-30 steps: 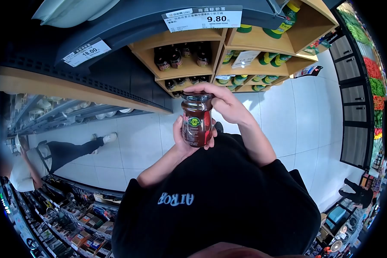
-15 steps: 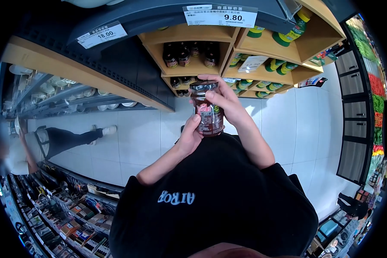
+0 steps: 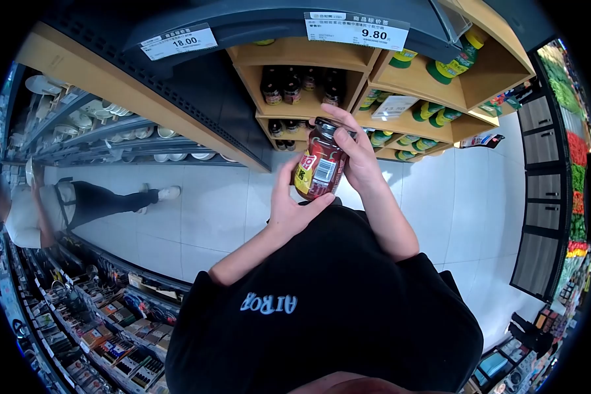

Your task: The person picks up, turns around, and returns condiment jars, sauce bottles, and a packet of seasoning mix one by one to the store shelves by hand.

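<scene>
A glass sauce jar with a dark lid and dark red contents is held up in front of my chest, tilted a little. Its yellow and red label and a white barcode panel face me. My left hand is closed round the lower part, thumb along the base. Around the lid and upper side wraps my right hand, thumb near the lid and fingers behind. Beyond the jar, similar dark jars stand in a wooden shelf.
Green bottles with yellow caps fill the shelves at right. Price tags line a dark shelf edge above. Dishes sit on racks at left. A person stands in the left aisle. Packaged goods hang at lower left.
The jar has been turned in my hands, so the yellow label and barcode now show, and it leans more. My left hand has shifted its grip lower. The view has swung slightly.
</scene>
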Tool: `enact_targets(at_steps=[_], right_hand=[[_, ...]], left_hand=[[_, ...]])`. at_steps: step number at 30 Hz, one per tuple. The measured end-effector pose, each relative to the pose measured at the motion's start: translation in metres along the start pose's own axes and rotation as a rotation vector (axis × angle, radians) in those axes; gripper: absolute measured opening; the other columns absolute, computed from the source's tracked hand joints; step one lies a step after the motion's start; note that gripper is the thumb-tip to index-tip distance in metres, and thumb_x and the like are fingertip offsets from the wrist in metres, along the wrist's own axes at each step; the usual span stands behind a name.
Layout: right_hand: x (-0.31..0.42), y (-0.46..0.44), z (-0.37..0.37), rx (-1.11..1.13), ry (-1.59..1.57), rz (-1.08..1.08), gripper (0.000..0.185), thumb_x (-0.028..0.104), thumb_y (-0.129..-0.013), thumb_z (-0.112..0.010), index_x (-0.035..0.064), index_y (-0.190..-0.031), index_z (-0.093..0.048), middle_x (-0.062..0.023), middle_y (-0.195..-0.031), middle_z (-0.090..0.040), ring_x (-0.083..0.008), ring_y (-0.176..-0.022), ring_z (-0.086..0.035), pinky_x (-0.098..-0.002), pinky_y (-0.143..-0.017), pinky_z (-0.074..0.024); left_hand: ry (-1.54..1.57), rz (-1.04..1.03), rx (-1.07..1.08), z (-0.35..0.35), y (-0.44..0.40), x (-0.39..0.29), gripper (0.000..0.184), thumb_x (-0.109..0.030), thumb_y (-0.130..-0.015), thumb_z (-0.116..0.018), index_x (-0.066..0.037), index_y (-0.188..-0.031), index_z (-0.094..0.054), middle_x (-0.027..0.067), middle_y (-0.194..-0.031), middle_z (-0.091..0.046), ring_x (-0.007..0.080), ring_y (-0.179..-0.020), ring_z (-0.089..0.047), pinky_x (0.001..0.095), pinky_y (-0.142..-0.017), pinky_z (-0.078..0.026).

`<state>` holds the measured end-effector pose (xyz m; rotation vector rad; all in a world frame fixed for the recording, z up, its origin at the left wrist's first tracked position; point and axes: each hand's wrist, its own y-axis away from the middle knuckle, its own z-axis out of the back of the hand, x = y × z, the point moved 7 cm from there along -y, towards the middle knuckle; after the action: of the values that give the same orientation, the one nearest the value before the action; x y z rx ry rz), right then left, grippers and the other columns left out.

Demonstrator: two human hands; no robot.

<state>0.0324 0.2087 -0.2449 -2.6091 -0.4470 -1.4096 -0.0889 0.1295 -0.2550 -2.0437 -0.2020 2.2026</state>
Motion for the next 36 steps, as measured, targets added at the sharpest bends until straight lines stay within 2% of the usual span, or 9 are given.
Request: enact_targets(at_steps=[3, 8, 10, 15, 19, 24, 28, 31, 36], right_hand=[[-0.013, 0.0, 0.008, -0.122, -0.106, -0.041, 0.053, 0.029, -0.086, -0.065, 0.0032, -0.127, -0.044, -0.0179, -0.112, -0.057, -0.0246, -0.099, -0.06, -0.0365, -0.089, -0.0488], [-0.025, -0.002, 0.008, -0.083, -0.38, -0.077, 0.052, 0.039, -0.086, -0.06, -0.0008, -0.118, -0.049, -0.0189, -0.104, -0.06, -0.0299, -0.098, -0.059, -0.0409, -0.087, -0.0493], [-0.023, -0.001, 0.009, -0.102, -0.443, -0.08, 0.06, 0.049, -0.083, -0.058, -0.0028, -0.113, -0.052, -0.019, -0.101, -0.061, -0.0319, -0.098, -0.059, -0.0423, -0.088, -0.0489], [0.002, -0.005, 0.001, 0.127, -0.444, 0.137, 0.055, 0.039, -0.078, -0.066, 0.0058, -0.117, -0.047, -0.0157, -0.104, -0.055, -0.0309, -0.096, -0.058, -0.0428, -0.085, -0.0489], [0.008, -0.004, -0.004, 0.259, -0.364, 0.183, 0.057, 0.035, -0.074, -0.071, 0.0066, -0.116, -0.046, -0.0166, -0.103, -0.055, -0.0304, -0.094, -0.059, -0.0413, -0.083, -0.0496], [0.012, -0.006, -0.007, 0.317, -0.06, 0.139, 0.067, 0.036, -0.07, -0.073, 0.0023, -0.119, -0.043, -0.0219, -0.11, -0.054, -0.0351, -0.106, -0.057, -0.0451, -0.093, -0.045], [0.022, -0.006, 0.005, 0.301, 0.529, 0.176, 0.061, 0.016, -0.073, -0.07, 0.001, -0.127, -0.044, -0.0135, -0.119, -0.054, -0.0215, -0.108, -0.054, -0.0346, -0.093, -0.0427], [0.007, -0.002, 0.016, 0.24, 0.955, 0.11, 0.065, 0.013, -0.068, -0.075, 0.0055, -0.127, -0.048, -0.012, -0.119, -0.055, -0.0193, -0.104, -0.055, -0.0303, -0.09, -0.0427], [-0.044, -0.008, 0.03, 0.345, 1.156, -0.116, 0.069, 0.033, -0.067, -0.079, 0.0098, -0.124, -0.049, -0.0158, -0.102, -0.062, -0.0293, -0.089, -0.063, -0.0352, -0.079, -0.05]], left_hand=[[-0.483, -0.174, -0.136, 0.012, -0.001, -0.03, 0.082, -0.017, -0.062, -0.082, -0.001, -0.13, -0.04, 0.0115, -0.109, -0.048, 0.0227, -0.101, -0.049, 0.0321, -0.089, -0.041], [-0.576, -0.316, -0.136, 0.014, 0.002, -0.036, 0.081, -0.026, -0.059, -0.086, -0.003, -0.125, -0.046, 0.0112, -0.11, -0.043, 0.024, -0.101, -0.047, 0.0373, -0.088, -0.04], [-0.194, -0.247, -0.086, 0.011, -0.003, -0.021, 0.084, -0.022, -0.061, -0.086, -0.003, -0.129, -0.04, 0.0114, -0.114, -0.043, 0.023, -0.106, -0.047, 0.0363, -0.091, -0.04], [0.507, 0.202, 0.212, -0.02, 0.001, 0.021, 0.082, -0.013, -0.07, -0.08, -0.001, -0.133, -0.028, 0.0127, -0.129, -0.039, 0.0207, -0.119, -0.045, 0.0348, -0.096, -0.041], [0.705, 0.342, 0.464, -0.037, 0.003, 0.023, 0.066, -0.035, -0.079, -0.072, 0.002, -0.123, -0.04, 0.0149, -0.102, -0.061, 0.0209, -0.093, -0.063, 0.0311, -0.081, -0.051], [0.728, 0.424, 0.453, -0.037, -0.003, 0.033, 0.067, -0.038, -0.077, -0.073, 0.002, -0.12, -0.042, 0.0153, -0.101, -0.061, 0.0214, -0.088, -0.063, 0.031, -0.078, -0.052], [0.429, 0.344, 0.302, -0.012, -0.014, 0.063, 0.068, -0.019, -0.069, -0.079, 0.002, -0.122, -0.042, 0.0128, -0.108, -0.057, 0.0177, -0.096, -0.059, 0.0313, -0.083, -0.05], [0.045, 0.295, 0.26, 0.011, -0.02, 0.082, 0.077, -0.022, -0.064, -0.083, 0.003, -0.123, -0.041, 0.0128, -0.111, -0.056, 0.0179, -0.102, -0.057, 0.0302, -0.09, -0.045], [0.006, 0.415, 0.381, 0.023, -0.007, 0.148, 0.078, -0.021, -0.061, -0.084, 0.003, -0.122, -0.042, 0.0141, -0.112, -0.056, 0.0174, -0.103, -0.056, 0.0296, -0.092, -0.044]])
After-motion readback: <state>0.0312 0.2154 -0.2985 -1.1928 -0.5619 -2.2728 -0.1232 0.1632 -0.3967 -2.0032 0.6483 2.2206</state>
